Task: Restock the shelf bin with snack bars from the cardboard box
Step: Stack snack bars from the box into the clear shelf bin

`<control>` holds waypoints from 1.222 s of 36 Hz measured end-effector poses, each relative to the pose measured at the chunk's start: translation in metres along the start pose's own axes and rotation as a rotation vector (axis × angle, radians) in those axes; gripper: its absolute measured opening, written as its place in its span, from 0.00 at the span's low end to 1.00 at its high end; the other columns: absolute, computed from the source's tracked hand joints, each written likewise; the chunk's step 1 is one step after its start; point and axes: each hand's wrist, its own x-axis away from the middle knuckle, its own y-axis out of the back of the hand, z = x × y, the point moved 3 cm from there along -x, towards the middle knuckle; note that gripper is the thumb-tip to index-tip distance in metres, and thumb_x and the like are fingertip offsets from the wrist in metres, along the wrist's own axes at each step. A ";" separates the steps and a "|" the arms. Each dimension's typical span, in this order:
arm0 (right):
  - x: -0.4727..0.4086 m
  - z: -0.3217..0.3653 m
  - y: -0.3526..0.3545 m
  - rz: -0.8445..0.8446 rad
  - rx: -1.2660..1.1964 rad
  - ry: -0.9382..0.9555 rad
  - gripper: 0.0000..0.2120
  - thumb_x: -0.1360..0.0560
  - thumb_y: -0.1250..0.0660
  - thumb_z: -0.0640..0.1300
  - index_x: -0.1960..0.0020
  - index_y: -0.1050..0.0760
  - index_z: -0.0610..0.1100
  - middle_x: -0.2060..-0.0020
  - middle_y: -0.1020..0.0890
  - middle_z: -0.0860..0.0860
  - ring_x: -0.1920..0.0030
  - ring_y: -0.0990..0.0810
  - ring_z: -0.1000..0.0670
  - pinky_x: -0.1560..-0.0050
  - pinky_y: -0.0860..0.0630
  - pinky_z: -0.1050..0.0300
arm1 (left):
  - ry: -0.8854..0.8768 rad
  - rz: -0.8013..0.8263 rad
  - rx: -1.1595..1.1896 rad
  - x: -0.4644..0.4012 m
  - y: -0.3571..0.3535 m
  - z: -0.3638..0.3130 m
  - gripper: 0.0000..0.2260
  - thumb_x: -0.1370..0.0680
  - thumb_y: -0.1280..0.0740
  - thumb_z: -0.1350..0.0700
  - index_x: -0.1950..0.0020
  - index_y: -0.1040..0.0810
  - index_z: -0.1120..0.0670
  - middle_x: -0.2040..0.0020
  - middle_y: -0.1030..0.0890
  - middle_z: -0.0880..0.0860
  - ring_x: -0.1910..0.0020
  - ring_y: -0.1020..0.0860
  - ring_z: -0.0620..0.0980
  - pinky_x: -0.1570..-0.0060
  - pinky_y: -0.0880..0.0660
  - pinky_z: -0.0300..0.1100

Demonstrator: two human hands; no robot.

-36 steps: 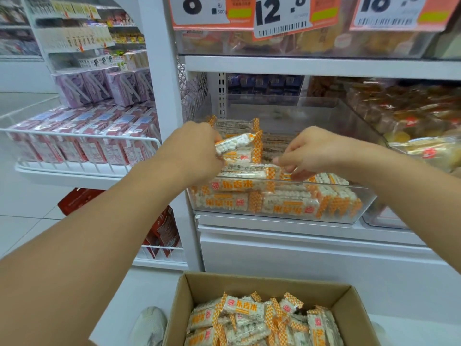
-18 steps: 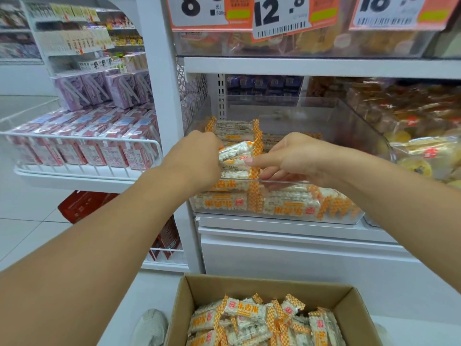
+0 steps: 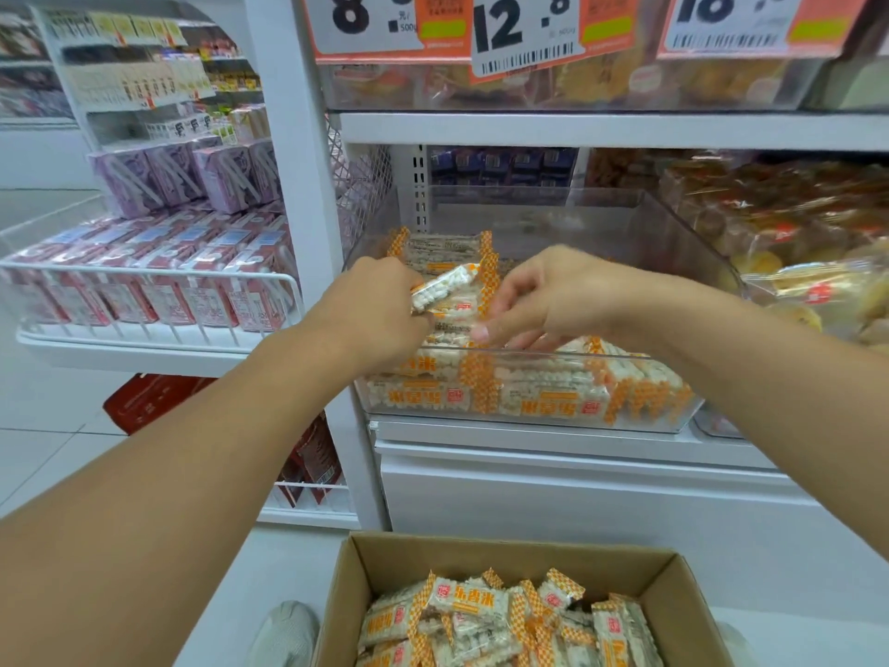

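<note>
A: Where is the bar (image 3: 445, 286) held?
B: It is gripped in the left hand (image 3: 380, 312), tilted, above the bin (image 3: 692, 243).
A: And the right hand (image 3: 543, 298)?
B: Fingers are loosely curled over the stacked bars; nothing is seen held. More bars lie in the box (image 3: 365, 589) on the floor.

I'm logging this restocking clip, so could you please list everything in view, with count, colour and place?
Snack bars: many, white with orange ends, in the bin and the box.
Held snack bar: one, same colours, tilted above the bin.
Shelf bin: one, clear, middle shelf.
Cardboard box: one, brown, on the floor below.
Price tags: three, white and orange, top.
Cartons: many, pink and purple, left rack.
Left hand: grips the held bar.
Right hand: fingers loosely curled over the bin.
</note>
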 end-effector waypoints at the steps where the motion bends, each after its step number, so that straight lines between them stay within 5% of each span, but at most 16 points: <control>1: 0.001 -0.001 0.007 -0.072 -0.004 0.077 0.22 0.35 0.18 0.46 0.45 0.21 0.43 0.54 0.15 0.46 0.62 0.16 0.53 0.61 0.16 0.57 | -0.009 -0.006 -0.017 -0.001 0.002 -0.002 0.08 0.22 0.31 0.52 0.53 0.18 0.56 0.61 0.20 0.54 0.60 0.22 0.57 0.59 0.24 0.48; 4: 0.005 0.004 0.015 -0.194 0.071 0.383 0.27 0.34 0.19 0.44 0.37 0.23 0.50 0.44 0.19 0.50 0.59 0.16 0.47 0.53 0.16 0.54 | -0.039 -0.017 -0.021 -0.004 0.006 -0.014 0.08 0.22 0.31 0.52 0.61 0.22 0.51 0.64 0.22 0.52 0.60 0.22 0.58 0.64 0.30 0.45; 7: 0.003 0.001 0.011 -0.215 0.083 0.476 0.11 0.28 0.22 0.42 0.46 0.16 0.46 0.58 0.15 0.43 0.66 0.20 0.46 0.62 0.20 0.49 | -0.077 0.002 0.050 -0.008 0.005 -0.030 0.06 0.24 0.29 0.51 0.60 0.21 0.49 0.64 0.21 0.49 0.59 0.21 0.55 0.64 0.29 0.45; 8: 0.003 -0.002 0.014 -0.240 0.055 0.458 0.08 0.27 0.23 0.42 0.48 0.15 0.46 0.61 0.15 0.41 0.68 0.22 0.48 0.65 0.21 0.50 | -0.089 -0.014 0.063 -0.009 0.005 -0.033 0.05 0.25 0.28 0.48 0.55 0.20 0.49 0.60 0.19 0.50 0.55 0.20 0.56 0.61 0.25 0.46; 11: -0.002 -0.022 0.036 -0.354 -0.061 0.277 0.10 0.25 0.25 0.43 0.45 0.16 0.43 0.61 0.15 0.41 0.68 0.21 0.53 0.65 0.21 0.56 | -0.064 -0.095 0.114 -0.017 -0.001 -0.029 0.31 0.26 0.28 0.38 0.29 0.28 0.51 0.35 0.21 0.55 0.36 0.24 0.59 0.41 0.24 0.52; 16: -0.019 -0.059 0.077 -0.646 0.028 -0.127 0.14 0.23 0.27 0.49 0.48 0.21 0.37 0.60 0.17 0.42 0.65 0.17 0.45 0.52 0.16 0.45 | 0.031 0.034 0.142 -0.028 -0.031 -0.022 0.40 0.23 0.38 0.33 0.18 0.46 0.52 0.21 0.37 0.58 0.24 0.37 0.60 0.29 0.34 0.56; 19: -0.053 -0.058 0.080 -0.643 0.370 -0.159 0.16 0.20 0.32 0.51 0.44 0.22 0.37 0.50 0.17 0.39 0.48 0.17 0.39 0.47 0.20 0.49 | 0.070 0.202 0.053 -0.035 -0.044 -0.025 0.36 0.21 0.44 0.31 0.17 0.48 0.45 0.17 0.49 0.54 0.19 0.51 0.59 0.21 0.50 0.54; 23: -0.094 -0.060 0.091 -0.635 0.599 -0.203 0.22 0.19 0.35 0.52 0.33 0.25 0.38 0.38 0.20 0.42 0.38 0.21 0.41 0.43 0.24 0.53 | 0.119 0.275 0.027 -0.046 -0.050 -0.024 0.33 0.20 0.46 0.33 0.18 0.50 0.41 0.17 0.54 0.51 0.19 0.56 0.58 0.21 0.55 0.54; 26: -0.113 -0.056 0.098 -0.565 0.546 -0.166 0.18 0.20 0.34 0.48 0.35 0.22 0.38 0.38 0.20 0.40 0.37 0.23 0.39 0.35 0.27 0.46 | 0.132 0.284 -0.001 -0.046 -0.052 -0.023 0.31 0.19 0.48 0.34 0.18 0.51 0.41 0.17 0.55 0.52 0.19 0.56 0.57 0.21 0.56 0.54; 32: -0.145 -0.073 0.097 -0.647 0.449 -0.152 0.24 0.23 0.28 0.46 0.31 0.29 0.38 0.39 0.21 0.43 0.42 0.19 0.43 0.44 0.21 0.51 | 0.192 0.335 -0.080 -0.052 -0.055 -0.017 0.33 0.19 0.52 0.34 0.17 0.55 0.45 0.17 0.58 0.55 0.19 0.58 0.57 0.21 0.56 0.55; 38: -0.149 -0.100 0.103 -0.728 0.343 -0.216 0.14 0.22 0.32 0.43 0.40 0.20 0.38 0.43 0.18 0.42 0.40 0.20 0.40 0.40 0.23 0.48 | 0.192 0.342 -0.065 -0.047 -0.052 -0.019 0.36 0.22 0.58 0.28 0.17 0.57 0.44 0.17 0.59 0.53 0.19 0.60 0.56 0.21 0.59 0.55; 44: -0.164 -0.116 0.100 -0.835 0.056 -0.274 0.09 0.29 0.23 0.46 0.52 0.16 0.43 0.54 0.14 0.49 0.51 0.15 0.48 0.52 0.16 0.52 | 0.070 0.255 -0.024 -0.045 -0.048 -0.006 0.25 0.15 0.54 0.43 0.17 0.50 0.45 0.17 0.53 0.52 0.18 0.54 0.53 0.21 0.54 0.52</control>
